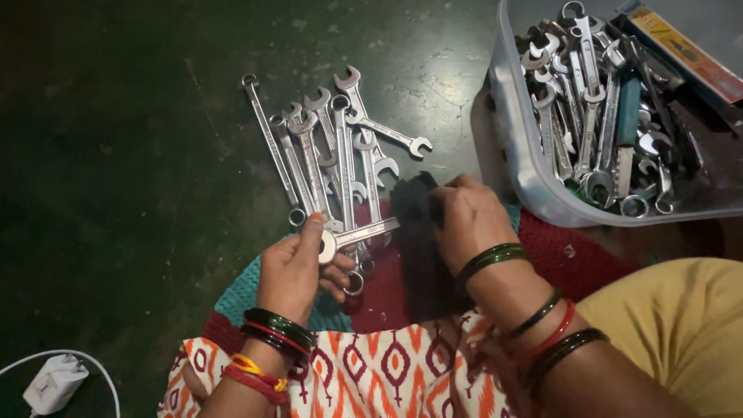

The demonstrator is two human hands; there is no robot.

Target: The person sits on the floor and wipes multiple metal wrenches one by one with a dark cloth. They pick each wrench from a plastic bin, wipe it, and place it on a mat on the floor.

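Observation:
My left hand [298,267] grips one end of a steel wrench [357,234] that points right toward a dark cloth [414,232]. My right hand [464,217] is closed on that cloth and presses it around the wrench's far end. Just beyond both hands, a pile of several steel wrenches [333,147] lies on the dark green floor. Bangles ring both wrists.
A clear plastic tub [518,155] at the upper right holds many more wrenches and tools. A red and teal mat [557,248] lies under my hands. A white charger with cable [54,383] sits at the lower left. Patterned orange-white fabric covers my lap.

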